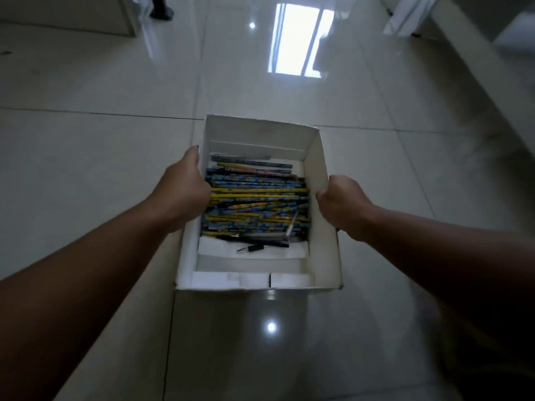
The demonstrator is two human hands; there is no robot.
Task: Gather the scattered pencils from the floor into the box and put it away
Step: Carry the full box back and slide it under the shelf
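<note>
An open white cardboard box (pixel 260 131) is held out in front of me above the glossy tiled floor. Inside lies a thick pile of pencils (pixel 256 202), mostly yellow and blue, all lying crosswise. A black pen (pixel 260 246) lies on the white bottom near the front of the pile. My left hand (pixel 181 192) grips the box's left wall, thumb along the outside and fingers inside. My right hand (pixel 341 202) is closed on the right wall. No pencils are visible on the floor.
Shiny pale floor tiles (pixel 101 146) spread all around, reflecting a window and ceiling lights. A low pale cabinet (pixel 66 15) and a dark pole base (pixel 162 11) stand at the far left. A white ledge or furniture edge (pixel 474 70) runs along the right.
</note>
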